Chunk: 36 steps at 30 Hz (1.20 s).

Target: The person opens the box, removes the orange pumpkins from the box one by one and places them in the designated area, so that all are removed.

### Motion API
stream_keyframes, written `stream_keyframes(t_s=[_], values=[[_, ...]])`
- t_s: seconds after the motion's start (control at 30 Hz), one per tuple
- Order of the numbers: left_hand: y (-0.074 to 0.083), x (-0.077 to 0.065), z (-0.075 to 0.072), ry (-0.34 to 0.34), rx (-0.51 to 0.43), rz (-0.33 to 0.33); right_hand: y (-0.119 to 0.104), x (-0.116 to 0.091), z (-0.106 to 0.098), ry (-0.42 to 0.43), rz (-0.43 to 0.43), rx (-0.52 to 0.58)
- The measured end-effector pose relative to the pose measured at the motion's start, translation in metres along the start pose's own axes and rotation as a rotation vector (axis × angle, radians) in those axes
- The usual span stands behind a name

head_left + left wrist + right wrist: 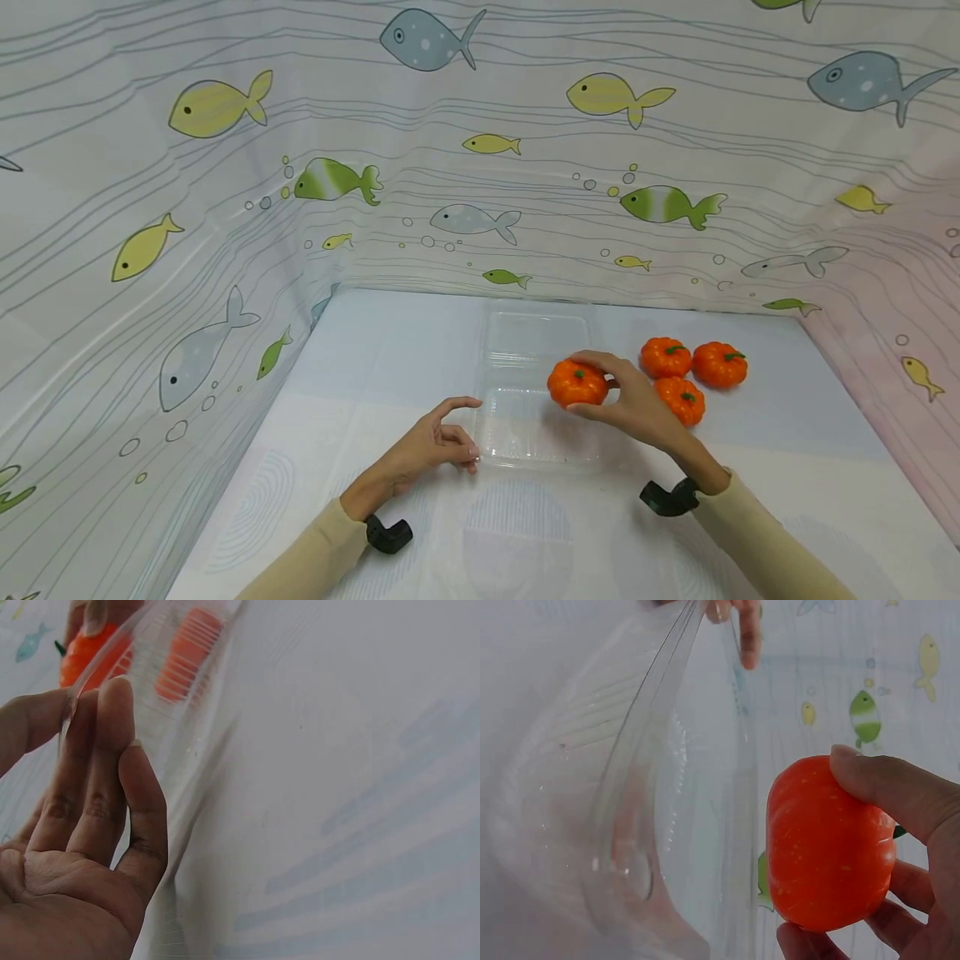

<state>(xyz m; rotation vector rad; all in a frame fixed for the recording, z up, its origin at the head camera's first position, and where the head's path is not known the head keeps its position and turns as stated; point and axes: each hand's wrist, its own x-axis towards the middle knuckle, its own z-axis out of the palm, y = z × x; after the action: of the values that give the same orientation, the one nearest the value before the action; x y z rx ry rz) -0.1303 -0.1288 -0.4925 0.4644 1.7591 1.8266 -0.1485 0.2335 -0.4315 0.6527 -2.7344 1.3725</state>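
A small shiny orange pumpkin (577, 385) with a green stem is in my right hand (633, 404), its thumb and fingers curled round the sides. It hovers over the right part of an open clear plastic box (525, 425); in the right wrist view the held pumpkin (829, 847) is beside the box's rim. My left hand (431, 450) is at the box's left edge. The left wrist view shows the left thumb and fingertips (116, 709) pinching the thin clear rim, the other fingers bent loosely.
Several more things lie about: three orange pumpkins (678, 402) sit together right of the box. The box's hinged lid (538, 333) lies folded back behind it. Fish-patterned sheets (405, 183) wall the back and sides of the white table (352, 358).
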Motion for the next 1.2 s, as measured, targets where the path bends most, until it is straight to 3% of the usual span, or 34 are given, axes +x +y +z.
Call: stream_keyframes(t_s=[0.4, 0.97, 1.2], values=[[-0.003, 0.001, -0.001, -0.004, -0.003, 0.007, 0.007, -0.018, -0.020, 0.072, 0.021, -0.052], [-0.001, 0.000, -0.001, 0.000, -0.004, 0.005, 0.019, -0.044, -0.048, 0.173, 0.194, -0.059], [-0.001, 0.000, -0.001, -0.001, -0.003, 0.002, 0.027, -0.056, -0.060, 0.225, 0.201, -0.088]])
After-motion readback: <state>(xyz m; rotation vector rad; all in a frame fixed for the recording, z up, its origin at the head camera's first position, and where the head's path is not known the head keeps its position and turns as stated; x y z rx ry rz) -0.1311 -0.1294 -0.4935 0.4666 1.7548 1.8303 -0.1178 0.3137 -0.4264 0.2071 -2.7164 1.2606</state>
